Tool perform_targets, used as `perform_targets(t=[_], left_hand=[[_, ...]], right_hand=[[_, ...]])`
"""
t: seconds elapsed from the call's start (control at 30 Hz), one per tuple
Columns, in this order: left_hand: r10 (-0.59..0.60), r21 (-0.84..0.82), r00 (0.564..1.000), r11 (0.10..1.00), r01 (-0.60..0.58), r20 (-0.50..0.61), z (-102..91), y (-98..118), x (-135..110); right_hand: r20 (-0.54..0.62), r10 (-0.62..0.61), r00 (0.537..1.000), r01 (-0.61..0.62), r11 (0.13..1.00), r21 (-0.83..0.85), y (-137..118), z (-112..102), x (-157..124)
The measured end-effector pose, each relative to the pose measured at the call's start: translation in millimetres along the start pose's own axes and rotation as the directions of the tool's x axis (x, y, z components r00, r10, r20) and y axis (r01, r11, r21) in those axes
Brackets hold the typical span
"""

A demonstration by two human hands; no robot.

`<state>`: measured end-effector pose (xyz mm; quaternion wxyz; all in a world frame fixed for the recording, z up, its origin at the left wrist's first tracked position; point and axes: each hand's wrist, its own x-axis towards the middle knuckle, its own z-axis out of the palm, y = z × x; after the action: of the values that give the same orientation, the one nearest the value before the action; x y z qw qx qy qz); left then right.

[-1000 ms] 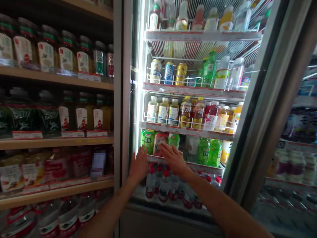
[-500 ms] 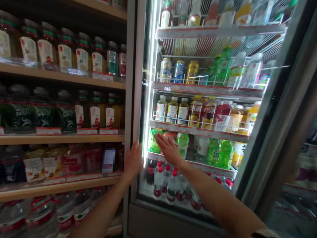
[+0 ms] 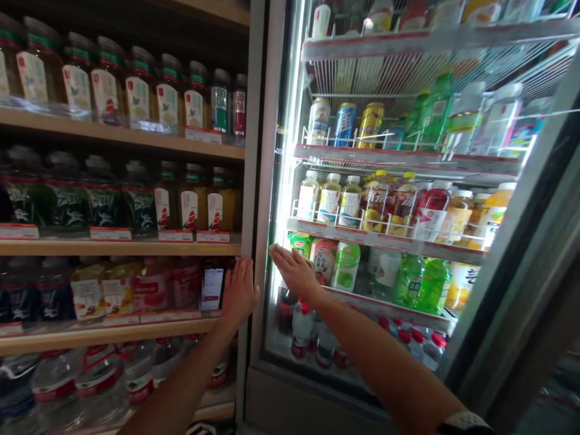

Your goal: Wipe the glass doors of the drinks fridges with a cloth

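My left hand [image 3: 240, 291] is raised with its fingers stretched out and nothing in it. It overlaps the grey post between the wooden shelves and the drinks fridge [image 3: 264, 241]; whether it touches the post I cannot tell. Flat and empty, my right hand [image 3: 296, 275] reaches to the lit left edge of the fridge front, its fingertips by the frame. Behind it stand a pink-labelled bottle [image 3: 322, 260] and a green-and-white bottle [image 3: 347, 267]. A phone-like lit screen [image 3: 212, 289] stands on the shelf left of my left hand.
Fridge racks hold cans [image 3: 345, 124], tea bottles [image 3: 329, 198], green bottles [image 3: 410, 281] and red-capped bottles [image 3: 301, 326]. On the left, wooden shelves [image 3: 113, 246] carry rows of drinks, with large water bottles [image 3: 102, 380] at the bottom. A dark door edge [image 3: 512, 290] slants at right.
My right hand has moved left, from before the green bottles to the fridge's left edge. My left hand has shifted left against the post. The whole view has turned slightly left.
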<state>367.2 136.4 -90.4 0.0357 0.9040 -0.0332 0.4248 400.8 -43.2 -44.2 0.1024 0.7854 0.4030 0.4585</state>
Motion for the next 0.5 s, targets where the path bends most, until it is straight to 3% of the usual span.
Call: perform_targets(t=[0.1,0.23,0.33,0.5], left_hand=[[0.006,-0.003,1.000,1.000,-0.006,0.001,0.4,4,1],[0.028,-0.020,1.000,0.999,-0.028,0.005,-0.6,13,-3],[0.050,-0.045,0.999,0.998,-0.049,0.017,-0.4,24,-4],[0.089,-0.120,0.996,0.989,-0.088,0.000,1.6,60,-3]], right_hand=[[-0.036,0.052,0.998,-0.052,0.999,0.001,-1,3,-2],[0.018,-0.056,0.998,0.055,0.998,0.026,-11,11,-59],[0.070,-0.117,0.991,0.117,0.993,0.005,1,1,-97],[0.073,0.124,0.990,-0.114,0.986,-0.124,40,-39,-119]])
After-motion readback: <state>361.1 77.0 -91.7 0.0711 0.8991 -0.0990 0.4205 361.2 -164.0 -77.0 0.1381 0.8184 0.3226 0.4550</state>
